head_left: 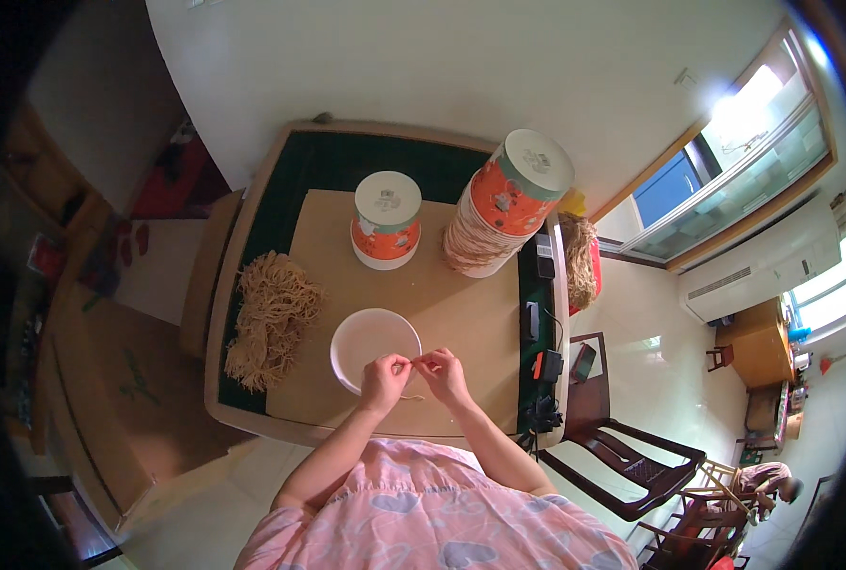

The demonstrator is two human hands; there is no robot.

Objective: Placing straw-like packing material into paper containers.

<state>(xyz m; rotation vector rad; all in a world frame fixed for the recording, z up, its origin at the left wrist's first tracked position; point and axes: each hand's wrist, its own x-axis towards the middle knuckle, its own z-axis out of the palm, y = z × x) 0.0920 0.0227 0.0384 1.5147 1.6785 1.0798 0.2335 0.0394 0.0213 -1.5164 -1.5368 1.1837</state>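
Note:
My left hand (383, 383) and my right hand (444, 376) meet fingertip to fingertip at the near right rim of a white round tub (349, 344), mouth up. Both are closed in a pinch. A thin beige strand (410, 397) hangs just below them and seems to run from their fingers; the pinched part is too small to see clearly. A loose heap of beige cord strands (273, 318) lies left of the tub. Beyond it stands an upside-down orange and white paper bucket (386, 233). Farther right, a tall stack of such buckets (510, 201) has cord wound around its lower part.
Brown cardboard (470, 351) covers much of the green-topped table (252, 218). Dark small devices and cables (543, 413) line its right edge. A red container with fibre (579, 266) stands beyond that edge. A dark wooden chair (632, 465) is at right; another person (769, 480) sits far off.

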